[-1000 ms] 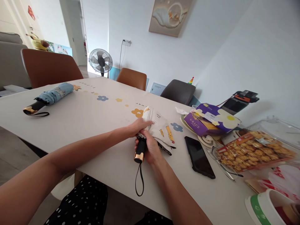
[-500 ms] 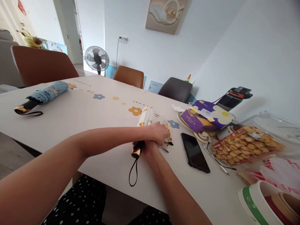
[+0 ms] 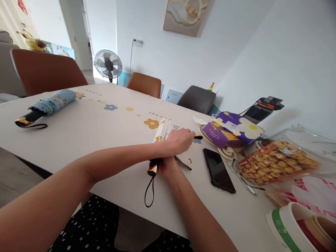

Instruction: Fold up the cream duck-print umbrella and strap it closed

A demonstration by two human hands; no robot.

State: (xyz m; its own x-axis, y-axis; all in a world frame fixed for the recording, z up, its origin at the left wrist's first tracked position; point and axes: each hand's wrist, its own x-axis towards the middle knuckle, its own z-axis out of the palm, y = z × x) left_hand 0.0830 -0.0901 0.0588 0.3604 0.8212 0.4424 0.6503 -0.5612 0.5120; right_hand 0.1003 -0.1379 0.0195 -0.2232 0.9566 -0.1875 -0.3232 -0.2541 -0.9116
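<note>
A folded white umbrella [image 3: 160,133] with cartoon prints lies on the table, its black and gold handle [image 3: 153,168] and wrist loop toward me. My left hand [image 3: 181,140] crosses over my right, its fingers curled on the canopy's loose fabric. A small dark tip [image 3: 198,137] pokes out past those fingers; whether it is a strap end or a rib tip I cannot tell. Underneath, my right hand [image 3: 168,165] is closed around the umbrella just above the handle, its fingers mostly hidden. A loose fold of canopy [image 3: 185,161] hangs out to the right.
At the left lies a folded blue umbrella [image 3: 54,102]. To the right are a black phone [image 3: 219,170], glasses [image 3: 244,180], a purple box [image 3: 225,131], a bag of cookies [image 3: 278,161] and tape rolls [image 3: 282,224]. Chairs [image 3: 144,85] stand along the far side.
My left hand has moved slightly right and turned, its fingers now closed with the dark tip showing beyond them. My right hand and the handle have stayed nearly still.
</note>
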